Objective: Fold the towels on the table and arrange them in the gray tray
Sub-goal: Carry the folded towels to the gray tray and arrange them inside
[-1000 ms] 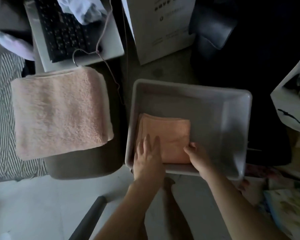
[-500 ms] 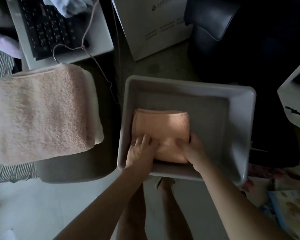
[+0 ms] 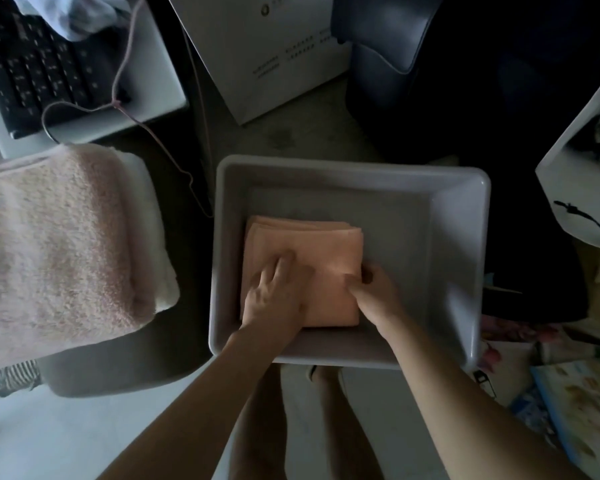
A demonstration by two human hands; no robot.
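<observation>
A small peach towel (image 3: 312, 251), folded into a neat layered square, lies in the left half of the gray tray (image 3: 465, 258); the left hand (image 3: 274, 296) presses flat on it, the right hand (image 3: 374, 292) pinches its right edge

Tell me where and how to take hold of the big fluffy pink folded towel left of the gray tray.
Take the big fluffy pink folded towel by its near right corner, coming from the right, the gray tray's side. There the thick folded stack overhangs its support, so fingers can probably slide under all the layers. Both the left hand and right hand are now pressing on the folded peach towel.
</observation>
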